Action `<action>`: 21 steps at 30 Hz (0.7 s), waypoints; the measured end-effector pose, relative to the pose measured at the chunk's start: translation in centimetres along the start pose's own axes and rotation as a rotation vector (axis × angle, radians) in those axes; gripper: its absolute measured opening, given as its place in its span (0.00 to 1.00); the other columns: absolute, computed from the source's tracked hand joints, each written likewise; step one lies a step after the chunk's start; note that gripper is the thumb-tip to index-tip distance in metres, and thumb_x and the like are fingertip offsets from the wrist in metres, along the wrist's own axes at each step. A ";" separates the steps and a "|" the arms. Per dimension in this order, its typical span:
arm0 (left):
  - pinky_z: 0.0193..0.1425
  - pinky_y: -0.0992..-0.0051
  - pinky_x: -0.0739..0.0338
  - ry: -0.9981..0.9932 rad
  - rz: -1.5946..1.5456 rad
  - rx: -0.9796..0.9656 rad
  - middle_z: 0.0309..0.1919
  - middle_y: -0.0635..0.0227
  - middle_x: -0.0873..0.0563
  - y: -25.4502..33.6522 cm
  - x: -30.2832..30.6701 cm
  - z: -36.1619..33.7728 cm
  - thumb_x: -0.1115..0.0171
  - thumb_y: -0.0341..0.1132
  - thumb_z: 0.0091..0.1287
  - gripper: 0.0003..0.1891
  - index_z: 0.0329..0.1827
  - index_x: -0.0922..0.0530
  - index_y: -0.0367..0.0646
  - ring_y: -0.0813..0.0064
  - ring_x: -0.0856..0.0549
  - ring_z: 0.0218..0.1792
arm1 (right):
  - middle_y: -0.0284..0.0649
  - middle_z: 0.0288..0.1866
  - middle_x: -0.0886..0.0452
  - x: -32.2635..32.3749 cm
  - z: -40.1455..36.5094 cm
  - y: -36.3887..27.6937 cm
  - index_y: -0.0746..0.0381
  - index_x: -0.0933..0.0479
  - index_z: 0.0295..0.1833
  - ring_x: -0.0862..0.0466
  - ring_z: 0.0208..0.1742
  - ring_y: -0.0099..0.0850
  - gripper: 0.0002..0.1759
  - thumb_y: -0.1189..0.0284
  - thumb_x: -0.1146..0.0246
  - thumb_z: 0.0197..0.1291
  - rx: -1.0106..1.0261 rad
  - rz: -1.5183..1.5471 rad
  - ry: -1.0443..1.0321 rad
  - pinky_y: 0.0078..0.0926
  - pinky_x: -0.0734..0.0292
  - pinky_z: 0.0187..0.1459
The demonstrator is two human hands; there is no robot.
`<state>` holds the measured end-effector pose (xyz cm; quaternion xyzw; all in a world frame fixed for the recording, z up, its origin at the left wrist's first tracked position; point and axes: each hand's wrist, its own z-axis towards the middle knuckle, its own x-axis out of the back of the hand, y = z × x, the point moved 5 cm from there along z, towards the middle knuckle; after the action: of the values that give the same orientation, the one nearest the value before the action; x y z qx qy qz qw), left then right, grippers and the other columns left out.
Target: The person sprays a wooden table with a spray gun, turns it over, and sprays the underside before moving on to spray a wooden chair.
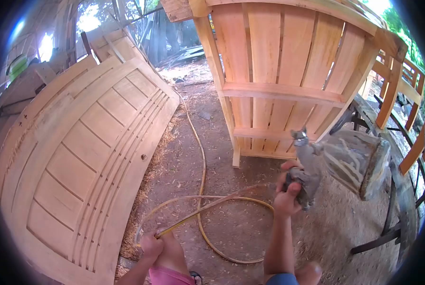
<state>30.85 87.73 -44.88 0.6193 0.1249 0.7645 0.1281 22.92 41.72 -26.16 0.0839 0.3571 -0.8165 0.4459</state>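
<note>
Near the lower middle, my left hand (151, 243) is closed round a yellowish hose (204, 209). My right hand (288, 197) grips a grey spray gun (309, 175), its fingers wrapped round the handle. The gun's metal nozzle end (300, 137) points up in front of the slatted wooden piece (284, 90). A cloudy, stained cup or container (355, 161) extends to the right of the gun. The hose loops over the ground and rises towards my right hand; where it joins the gun is blurred.
Carved wooden panels (93, 152) lean at the left, with wood shavings (150, 190) along their lower edge. The hose crosses the dirt ground (231, 213). At the right stand a wooden chair-like frame (394, 85) and a worn bench (400, 209) with dark metal legs.
</note>
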 end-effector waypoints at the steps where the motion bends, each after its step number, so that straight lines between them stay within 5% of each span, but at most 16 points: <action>1: 0.38 0.53 0.21 -0.011 0.025 -0.005 0.26 0.51 0.15 0.0 0.2 0.0 0.37 0.35 0.53 0.11 0.38 0.11 0.51 0.48 0.15 0.30 | 0.42 0.35 0.20 -0.6 -0.4 0.4 0.71 0.30 0.57 0.30 0.20 0.19 0.35 0.45 0.43 0.67 0.013 -0.041 -0.020 0.17 0.36 0.21; 2: 0.38 0.53 0.21 -0.020 0.049 -0.010 0.26 0.52 0.15 0.0 0.2 0.1 0.38 0.35 0.53 0.11 0.38 0.11 0.51 0.48 0.15 0.30 | 0.40 0.34 0.21 -1.4 -0.9 0.7 0.70 0.30 0.50 0.31 0.19 0.19 0.33 0.45 0.44 0.67 0.028 -0.082 -0.042 0.17 0.38 0.20; 6: 0.38 0.53 0.21 0.011 -0.007 -0.041 0.26 0.52 0.15 0.6 0.2 -0.1 0.38 0.35 0.55 0.10 0.37 0.12 0.51 0.48 0.15 0.29 | 0.37 0.25 0.25 -5.6 -1.1 -1.4 0.73 0.27 0.52 0.30 0.20 0.21 0.31 0.51 0.41 0.68 0.286 -0.197 -0.072 0.20 0.37 0.21; 13: 0.36 0.52 0.22 0.042 -0.012 -0.048 0.25 0.51 0.15 2.4 0.6 -0.3 0.38 0.38 0.58 0.09 0.36 0.12 0.49 0.48 0.15 0.29 | 0.39 0.28 0.25 -3.2 -0.5 0.7 0.72 0.27 0.45 0.32 0.18 0.20 0.43 0.36 0.40 0.58 0.044 -0.086 -0.022 0.16 0.40 0.19; 21: 0.35 0.52 0.24 0.025 -0.020 -0.096 0.24 0.51 0.15 3.1 0.5 0.0 0.38 0.40 0.61 0.10 0.37 0.12 0.49 0.48 0.16 0.29 | 0.42 0.31 0.21 -2.5 1.5 -1.3 0.74 0.29 0.53 0.34 0.18 0.18 0.44 0.38 0.39 0.59 -0.031 -0.022 -0.018 0.16 0.39 0.20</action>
<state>30.64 85.05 -43.30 0.6017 0.0958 0.7759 0.1638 23.67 42.85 -23.23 0.0656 0.3664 -0.8164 0.4415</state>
